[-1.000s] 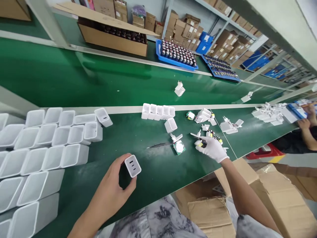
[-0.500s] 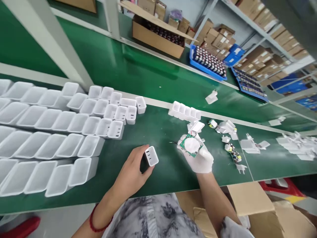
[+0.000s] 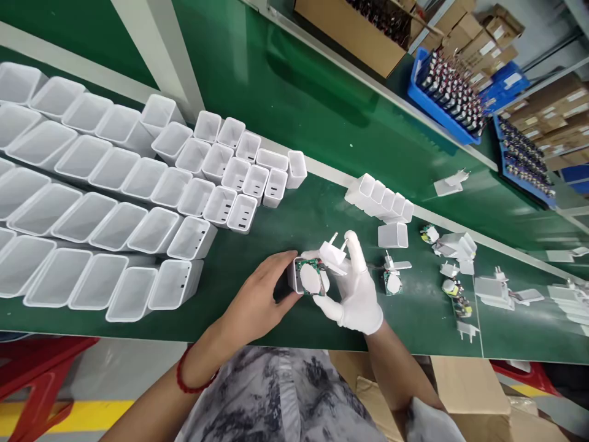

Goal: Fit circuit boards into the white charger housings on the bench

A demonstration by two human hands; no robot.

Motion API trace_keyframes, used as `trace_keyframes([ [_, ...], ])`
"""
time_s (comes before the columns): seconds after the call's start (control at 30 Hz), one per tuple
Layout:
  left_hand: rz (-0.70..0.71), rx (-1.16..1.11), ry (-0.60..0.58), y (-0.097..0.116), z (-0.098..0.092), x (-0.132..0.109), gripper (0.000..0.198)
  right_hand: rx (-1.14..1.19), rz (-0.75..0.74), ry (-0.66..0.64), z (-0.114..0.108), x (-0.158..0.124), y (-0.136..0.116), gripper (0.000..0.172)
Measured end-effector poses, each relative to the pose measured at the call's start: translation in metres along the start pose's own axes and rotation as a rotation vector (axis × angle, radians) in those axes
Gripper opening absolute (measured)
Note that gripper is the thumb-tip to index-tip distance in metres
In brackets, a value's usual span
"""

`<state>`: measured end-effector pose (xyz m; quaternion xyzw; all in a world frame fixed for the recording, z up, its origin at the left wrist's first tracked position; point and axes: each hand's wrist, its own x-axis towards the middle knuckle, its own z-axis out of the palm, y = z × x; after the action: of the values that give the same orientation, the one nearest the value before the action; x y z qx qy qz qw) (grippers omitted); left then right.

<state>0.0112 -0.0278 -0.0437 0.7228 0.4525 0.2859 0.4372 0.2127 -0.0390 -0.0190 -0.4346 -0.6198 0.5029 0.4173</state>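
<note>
My bare left hand (image 3: 257,301) grips a small white plastic housing (image 3: 294,281) between thumb and fingers, its open end facing right. My right hand (image 3: 361,301), in a white glove, pinches a green circuit board (image 3: 311,279) with a round white pad on it. The board is at the housing's mouth and overlaps it; how far inside it sits, I cannot tell. Above the board, a white two-pin plug piece (image 3: 332,254) lies against the gloved fingers. Right of the glove, another circuit board with a plug (image 3: 393,282) rests on the green table.
Rows of open white housings (image 3: 110,227) fill the table's left side. A short row of white housings (image 3: 380,199) stands at the back. Loose plugs and boards (image 3: 455,291) lie to the right. Blue trays of parts (image 3: 446,95) and a cardboard box (image 3: 352,31) sit on the shelf behind.
The housing in my left hand and the board in my right hand were apart; now they meet. The board has turned, and the plug piece shows above it. The view has shifted.
</note>
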Motion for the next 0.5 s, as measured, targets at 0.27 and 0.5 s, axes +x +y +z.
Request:
trace_keyframes([
  [0.27,0.026,0.009,0.027,-0.0013,0.0011,-0.0004,0.054,-0.115,0.033,0.021,0.0059,-0.0023,-0.0016,0.107],
  [0.5,0.026,0.007,0.01,0.0023,-0.0015,0.0007,0.053,-0.115,0.021,0.03,0.0067,-0.0037,0.0007,0.106],
])
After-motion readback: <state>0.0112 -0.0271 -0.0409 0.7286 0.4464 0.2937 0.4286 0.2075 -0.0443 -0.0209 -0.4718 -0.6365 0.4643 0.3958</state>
